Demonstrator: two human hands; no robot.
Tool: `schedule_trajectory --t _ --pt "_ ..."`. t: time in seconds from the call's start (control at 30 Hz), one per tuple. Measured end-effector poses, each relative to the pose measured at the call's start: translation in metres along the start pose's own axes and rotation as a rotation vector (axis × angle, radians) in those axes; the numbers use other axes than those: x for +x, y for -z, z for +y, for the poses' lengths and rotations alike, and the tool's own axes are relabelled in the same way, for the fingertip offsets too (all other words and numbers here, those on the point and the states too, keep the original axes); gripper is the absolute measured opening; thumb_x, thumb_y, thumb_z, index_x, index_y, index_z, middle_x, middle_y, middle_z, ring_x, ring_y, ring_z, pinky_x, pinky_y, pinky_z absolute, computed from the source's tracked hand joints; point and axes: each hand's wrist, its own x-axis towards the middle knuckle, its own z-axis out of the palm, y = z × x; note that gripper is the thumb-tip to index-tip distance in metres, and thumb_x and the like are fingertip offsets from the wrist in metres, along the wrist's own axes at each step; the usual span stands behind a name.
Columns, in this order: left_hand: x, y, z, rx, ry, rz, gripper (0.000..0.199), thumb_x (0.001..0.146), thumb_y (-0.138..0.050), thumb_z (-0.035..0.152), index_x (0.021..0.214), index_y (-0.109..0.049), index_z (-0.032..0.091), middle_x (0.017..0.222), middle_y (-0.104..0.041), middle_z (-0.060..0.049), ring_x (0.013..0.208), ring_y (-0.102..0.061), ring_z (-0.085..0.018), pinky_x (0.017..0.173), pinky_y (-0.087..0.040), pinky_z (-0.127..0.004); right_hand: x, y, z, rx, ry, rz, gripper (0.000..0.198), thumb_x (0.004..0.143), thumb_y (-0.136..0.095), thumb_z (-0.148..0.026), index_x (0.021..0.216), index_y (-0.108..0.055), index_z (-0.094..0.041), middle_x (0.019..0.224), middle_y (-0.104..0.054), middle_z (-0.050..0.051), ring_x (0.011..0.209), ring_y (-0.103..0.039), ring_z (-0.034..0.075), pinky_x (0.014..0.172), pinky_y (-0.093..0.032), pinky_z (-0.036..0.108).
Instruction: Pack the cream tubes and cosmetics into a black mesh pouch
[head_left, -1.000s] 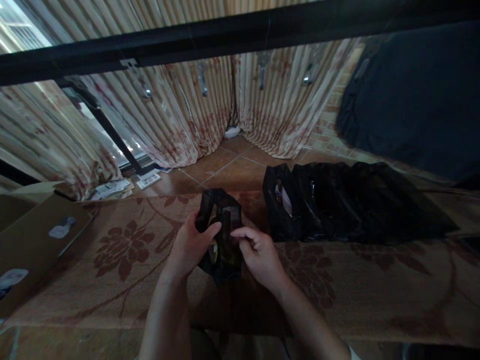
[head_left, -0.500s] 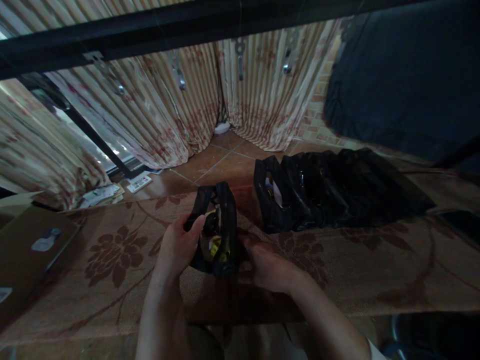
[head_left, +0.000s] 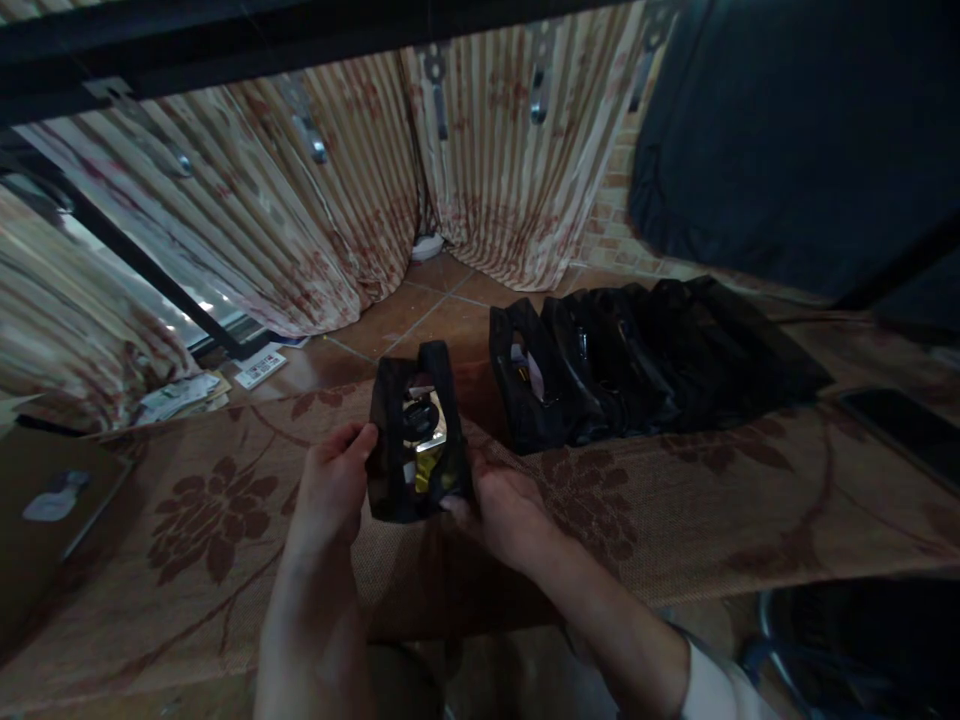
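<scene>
A black mesh pouch [head_left: 386, 480] stands between my two hands with its top gaping. Inside it lie a round black item [head_left: 421, 422] on something shiny gold, and a yellow packet [head_left: 427, 468]; their kinds are hard to make out. My left hand [head_left: 341, 475] pinches the pouch's left side between thumb and fingers. On the other side, my right hand [head_left: 502, 505] grips the lower right wall, thumb at the near corner and the other fingers partly hidden behind it. Several similar black pouches [head_left: 536, 425] stand in a row to the right, the nearest one open with things inside.
A patterned brown cloth [head_left: 217, 520] covers the bench. At the left is a cardboard box [head_left: 45, 510]; a dark phone-like slab [head_left: 907, 425] lies at the right. Papers [head_left: 180, 398] rest beyond the far edge. A dark bar with hanging metal clips [head_left: 311, 135] crosses above.
My left thumb has come out of the pouch opening to its left side. My right hand has closed in on the right wall, and the pouch opening is wider. The view has shifted slightly.
</scene>
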Motion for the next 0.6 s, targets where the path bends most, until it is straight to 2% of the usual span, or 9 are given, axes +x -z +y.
schedule_trajectory --t 0.13,0.23,0.33,0.47,0.6 --pt "0.004 -0.002 0.001 -0.213 0.025 0.035 0.024 0.058 -0.07 0.033 0.067 -0.057 0.015 0.059 -0.054 0.004 0.05 -0.048 -0.007 0.051 -0.04 -0.019 0.006 0.005 0.0 -0.064 -0.064 0.061 0.041 0.086 -0.059 -0.033 0.124 -0.056 -0.02 0.107 -0.07 0.01 0.094 -0.067 0.022 0.077 -0.046 0.03" --pt "0.006 -0.002 -0.001 -0.184 -0.017 0.123 0.026 0.062 -0.07 0.038 0.068 -0.058 0.015 0.061 -0.056 0.003 0.052 -0.051 -0.008 0.053 -0.042 -0.02 0.004 0.008 0.001 -0.114 -0.096 0.006 0.026 0.088 -0.055 -0.039 0.104 -0.067 -0.022 0.094 -0.073 0.008 0.089 -0.068 0.023 0.072 -0.045 0.03" --pt "0.005 -0.003 -0.002 -0.132 -0.072 0.181 0.032 0.068 -0.068 0.045 0.073 -0.06 0.015 0.064 -0.059 0.001 0.056 -0.055 -0.01 0.056 -0.044 -0.023 0.0 0.009 0.002 -0.12 -0.069 -0.058 0.025 0.089 -0.053 -0.04 0.092 -0.072 -0.024 0.087 -0.074 0.008 0.086 -0.069 0.023 0.07 -0.044 0.03" --pt "0.004 -0.004 -0.004 -0.092 -0.085 0.118 0.041 0.061 -0.075 0.043 0.088 -0.063 0.014 0.076 -0.067 -0.002 0.065 -0.06 -0.014 0.062 -0.046 -0.026 -0.003 0.008 0.001 0.028 0.052 -0.125 0.02 0.088 -0.056 -0.032 0.094 -0.074 -0.026 0.084 -0.074 0.004 0.084 -0.068 0.019 0.069 -0.043 0.026" --pt "0.005 -0.002 -0.01 -0.035 -0.13 0.05 0.045 0.058 -0.076 0.032 0.096 -0.063 0.012 0.081 -0.07 -0.005 0.072 -0.064 -0.017 0.065 -0.049 -0.028 -0.003 0.006 0.001 0.214 0.161 -0.186 0.021 0.088 -0.059 -0.034 0.081 -0.073 -0.02 0.07 -0.069 0.001 0.066 -0.062 0.014 0.06 -0.04 0.022"
